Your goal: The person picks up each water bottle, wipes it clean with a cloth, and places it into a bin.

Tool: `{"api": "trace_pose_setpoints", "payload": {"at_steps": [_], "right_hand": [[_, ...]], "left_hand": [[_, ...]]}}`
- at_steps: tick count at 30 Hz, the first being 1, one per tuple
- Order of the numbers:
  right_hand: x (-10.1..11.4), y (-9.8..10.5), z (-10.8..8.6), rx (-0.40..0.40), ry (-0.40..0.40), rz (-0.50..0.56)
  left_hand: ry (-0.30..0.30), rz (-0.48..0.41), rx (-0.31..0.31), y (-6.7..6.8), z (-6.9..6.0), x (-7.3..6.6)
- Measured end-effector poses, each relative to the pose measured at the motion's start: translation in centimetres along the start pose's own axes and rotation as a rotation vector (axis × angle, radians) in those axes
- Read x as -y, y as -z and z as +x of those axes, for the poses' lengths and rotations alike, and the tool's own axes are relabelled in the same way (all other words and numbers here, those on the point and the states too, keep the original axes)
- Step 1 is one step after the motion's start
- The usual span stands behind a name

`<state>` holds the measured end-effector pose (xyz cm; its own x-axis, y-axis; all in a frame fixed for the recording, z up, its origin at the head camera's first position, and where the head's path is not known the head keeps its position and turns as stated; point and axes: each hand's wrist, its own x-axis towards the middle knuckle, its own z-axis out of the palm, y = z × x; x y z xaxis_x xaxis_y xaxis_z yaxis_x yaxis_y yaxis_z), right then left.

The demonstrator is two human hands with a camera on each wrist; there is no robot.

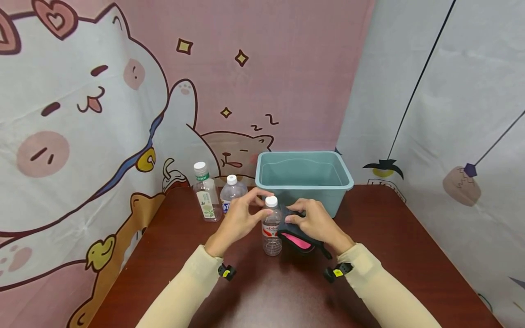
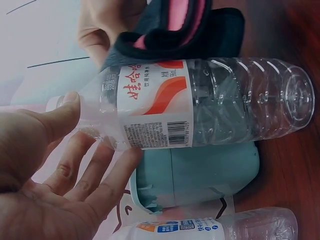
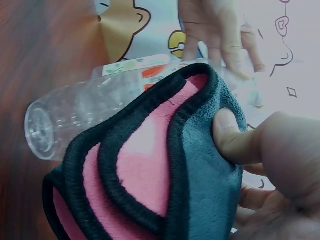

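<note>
A clear bottle with a white cap and a red-and-white label (image 1: pixel 270 231) stands upright on the table, also seen in the left wrist view (image 2: pixel 155 102). My left hand (image 1: pixel 242 217) has its thumb and fingers around the bottle's neck, just under the cap; the left wrist view shows the same hand (image 2: pixel 75 165) with its other fingers spread. My right hand (image 1: pixel 317 222) pinches a folded dark grey cloth with pink inside and black edging (image 3: pixel 200 160), between thumb and fingers (image 3: pixel 227 127). The cloth lies against or very near the bottle's right side.
Behind the hands a blue-green bin (image 1: pixel 305 187) stands at the table's back. Two more clear bottles stand back left, one with a green-and-white label (image 1: pixel 207 200) and a shorter one with a blue label (image 1: pixel 232 189). A printed cloth backdrop hangs behind the brown table (image 1: pixel 270 300).
</note>
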<state>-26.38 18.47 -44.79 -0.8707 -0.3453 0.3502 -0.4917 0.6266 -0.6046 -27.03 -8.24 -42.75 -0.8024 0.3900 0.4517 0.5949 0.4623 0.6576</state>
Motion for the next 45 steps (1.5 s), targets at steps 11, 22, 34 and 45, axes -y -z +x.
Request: {"api": "trace_pose_setpoints", "payload": {"at_steps": [11,22,34,45], "right_hand": [[2.0,0.4,1.1,-0.102,0.014,0.035],[1.9,1.2,0.3,-0.064,-0.003,0.033],[1.0,2.6,-1.2,-0.064,-0.027,0.025],[-0.6,3.6,-2.7,-0.116,-0.042,0.02]], "left_hand": [[0.017,-0.004,0.009,0.2,0.1,-0.1],[0.025,-0.004,0.061,0.4,0.3,-1.1],[0.04,-0.081,0.041,0.1,0.3,-1.7],[0.075,-0.068,-0.045,-0.3,0.5,-1.9]]}}
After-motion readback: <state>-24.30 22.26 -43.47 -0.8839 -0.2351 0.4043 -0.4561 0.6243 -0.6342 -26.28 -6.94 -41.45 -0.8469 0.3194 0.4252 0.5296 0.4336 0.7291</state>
